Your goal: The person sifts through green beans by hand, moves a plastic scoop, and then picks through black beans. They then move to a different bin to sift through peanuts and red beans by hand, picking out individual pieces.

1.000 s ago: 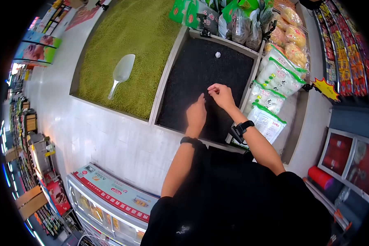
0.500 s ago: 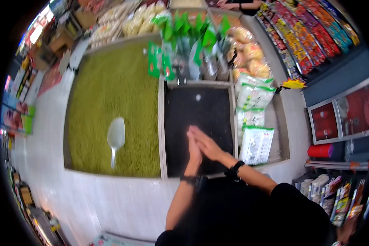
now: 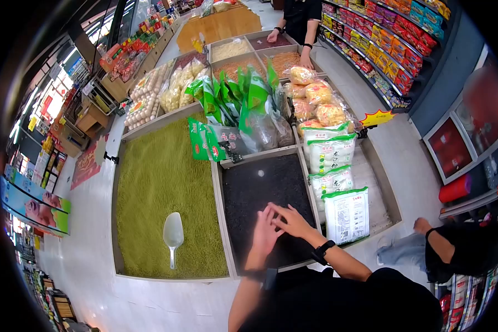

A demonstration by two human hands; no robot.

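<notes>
My left hand [image 3: 266, 234] and my right hand [image 3: 294, 223] are held together over a bin of fine black dry goods [image 3: 243, 188]. Their fingers are stretched out and touch near the tips, and neither hand holds anything. A small pale object [image 3: 260, 173] lies on the black goods beyond my fingertips. To the left, a clear scoop [image 3: 173, 231] rests on a bin of green beans or grains [image 3: 160, 177], its handle toward me. White packs with green edges [image 3: 346, 217] lie in the bin right of my hands.
Green-topped bags [image 3: 254, 105] and bagged round goods [image 3: 318, 95] stand behind the black bin. At the far end, a person in black [image 3: 301, 22] has both hands over the bins. Another person [image 3: 465, 243] is at the right, near shelves. Egg trays [image 3: 144, 102] sit at back left.
The view has tilted up, showing more of the shop and a person at the right. My hands, pressed palm to palm before, have parted at the palms with fingers spread.
</notes>
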